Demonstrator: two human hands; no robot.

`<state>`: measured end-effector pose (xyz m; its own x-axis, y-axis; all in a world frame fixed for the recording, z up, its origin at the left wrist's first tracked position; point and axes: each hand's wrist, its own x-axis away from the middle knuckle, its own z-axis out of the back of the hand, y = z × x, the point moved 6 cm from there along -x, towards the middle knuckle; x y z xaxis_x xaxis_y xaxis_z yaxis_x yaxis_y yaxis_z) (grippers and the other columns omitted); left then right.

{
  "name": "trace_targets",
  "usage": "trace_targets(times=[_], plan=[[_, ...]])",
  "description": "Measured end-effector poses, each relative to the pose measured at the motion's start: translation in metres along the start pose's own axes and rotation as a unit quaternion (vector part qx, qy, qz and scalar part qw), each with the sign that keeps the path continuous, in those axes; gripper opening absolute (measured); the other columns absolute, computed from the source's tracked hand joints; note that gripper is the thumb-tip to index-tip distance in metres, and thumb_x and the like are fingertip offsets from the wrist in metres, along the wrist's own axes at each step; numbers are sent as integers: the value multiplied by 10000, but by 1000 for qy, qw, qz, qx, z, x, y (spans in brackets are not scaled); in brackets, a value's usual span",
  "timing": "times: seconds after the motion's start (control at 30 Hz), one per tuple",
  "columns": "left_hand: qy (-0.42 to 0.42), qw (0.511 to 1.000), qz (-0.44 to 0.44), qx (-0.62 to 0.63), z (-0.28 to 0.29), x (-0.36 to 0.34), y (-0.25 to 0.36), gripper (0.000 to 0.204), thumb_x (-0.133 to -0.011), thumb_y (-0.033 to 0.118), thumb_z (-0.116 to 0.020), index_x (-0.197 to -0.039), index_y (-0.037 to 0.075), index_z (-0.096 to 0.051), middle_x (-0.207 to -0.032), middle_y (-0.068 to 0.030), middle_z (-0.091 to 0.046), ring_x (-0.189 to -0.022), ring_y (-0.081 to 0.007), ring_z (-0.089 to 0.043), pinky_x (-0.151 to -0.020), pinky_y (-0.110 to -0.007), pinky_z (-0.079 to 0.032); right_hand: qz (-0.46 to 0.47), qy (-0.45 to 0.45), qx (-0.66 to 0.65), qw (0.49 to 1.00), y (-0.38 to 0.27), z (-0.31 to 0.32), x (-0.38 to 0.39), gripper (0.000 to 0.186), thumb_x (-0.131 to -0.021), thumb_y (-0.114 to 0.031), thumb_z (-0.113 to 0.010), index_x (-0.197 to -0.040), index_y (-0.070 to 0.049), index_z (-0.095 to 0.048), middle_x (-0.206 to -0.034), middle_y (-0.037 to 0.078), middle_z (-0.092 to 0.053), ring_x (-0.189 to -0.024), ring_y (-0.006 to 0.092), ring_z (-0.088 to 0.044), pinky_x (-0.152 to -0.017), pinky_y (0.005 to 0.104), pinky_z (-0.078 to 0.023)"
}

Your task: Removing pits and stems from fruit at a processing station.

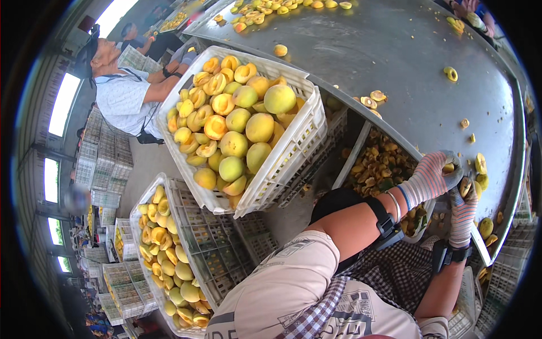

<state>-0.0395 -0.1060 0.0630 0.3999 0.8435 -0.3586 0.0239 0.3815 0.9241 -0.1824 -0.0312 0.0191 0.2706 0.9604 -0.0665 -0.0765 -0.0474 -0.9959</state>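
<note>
Both my hands wear striped work gloves with grey-coated fingers, close together at the metal table's near edge. In my left hand (437,176) the fingers curl round a yellow piece of peach (449,168), mostly covered by the glove. My right hand (463,209) is closed just beside it, round a brownish peach piece (465,185) partly hidden by the fingers. Right of the hands, several yellow-green peaches (480,164) lie on the table (406,62). Below my left wrist, a container (432,209) of dark pits and scraps (381,164) sits beneath the edge.
A white crate (305,141) heaped with whole and halved peaches stands to the left, a second peach crate (148,271) lower down. Peach halves (370,101) and scraps lie about the tabletop. A co-worker (124,93) is at the far left; another person's gloved hand (477,21) shows top right.
</note>
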Motion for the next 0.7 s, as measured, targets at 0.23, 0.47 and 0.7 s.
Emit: trace_targets(times=[0.23,0.47,0.7], plan=[[-6,999,-37,11,-1,2,0,221,-790,59,-654,-962,48,-516,-888,-156,-588,-811,-352,-583,-734,-404,-485,0,21,-12,1000,-2,0,-1,356,-863,-73,-638,-1191,-5,-519,-1082,57,-615,-955,134,-580,-843,262,-484],[-42,997,-58,-13,-12,4,-12,353,-796,61,-646,-1085,40,-444,-957,-183,-557,-867,-361,-565,-782,-400,-472,43,5,21,999,-1,0,-4,311,-884,-90,-590,-1172,-1,-514,-1058,52,-615,-943,125,-580,-832,260,-487],[-46,992,2,114,-6,3,-11,380,-811,117,-681,-1119,49,-469,-951,-117,-570,-876,-189,-563,-813,-335,-475,2,22,-3,1000,-8,-3,0,286,-875,-64,-585,-1151,-10,-532,-1038,34,-616,-907,103,-576,-793,242,-480]])
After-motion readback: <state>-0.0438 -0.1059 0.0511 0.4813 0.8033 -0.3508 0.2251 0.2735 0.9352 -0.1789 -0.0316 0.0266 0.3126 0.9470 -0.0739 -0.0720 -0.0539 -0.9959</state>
